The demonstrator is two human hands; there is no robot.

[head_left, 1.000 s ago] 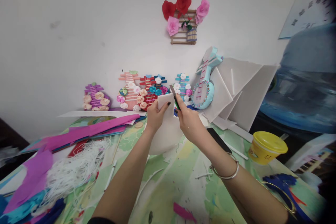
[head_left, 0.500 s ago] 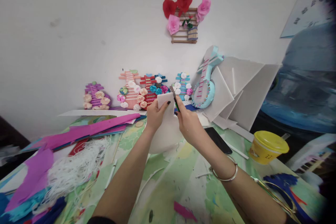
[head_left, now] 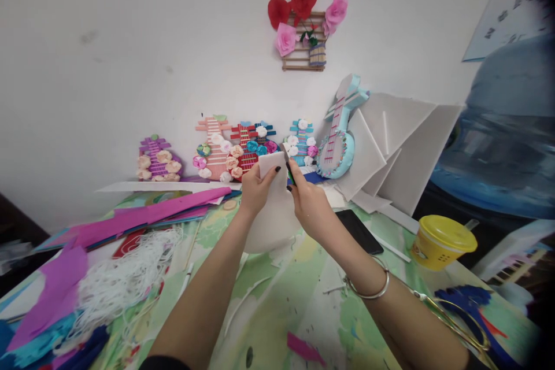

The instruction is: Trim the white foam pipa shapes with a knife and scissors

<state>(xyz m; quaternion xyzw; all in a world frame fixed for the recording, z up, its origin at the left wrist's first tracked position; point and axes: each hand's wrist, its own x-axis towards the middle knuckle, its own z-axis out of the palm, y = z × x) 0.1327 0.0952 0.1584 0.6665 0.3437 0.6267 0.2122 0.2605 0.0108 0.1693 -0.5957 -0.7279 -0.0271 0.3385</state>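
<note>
A white foam board piece [head_left: 273, 219], narrow at the top and rounded and wide at the bottom, stands upright over the table. My left hand [head_left: 256, 188] grips its narrow upper part from the left, thumb across the front face. In my right hand [head_left: 310, 196] is a utility knife [head_left: 289, 170] with a dark and green handle. Its blade points up and lies along the right edge of the board's narrow part. The fingers behind the board are hidden.
Finished paper-flower lutes [head_left: 247, 150] lean on the wall, beside white foam sheets [head_left: 403, 150]. On the table lie a black phone-like slab [head_left: 359, 231], a yellow tub [head_left: 444, 243], gold-handled scissors [head_left: 455, 324], white string [head_left: 130, 269], magenta paper [head_left: 151, 211] and foam scraps [head_left: 247, 295].
Both hands, the board and the knife keep almost the same pose. The whole view has shifted very slightly.
</note>
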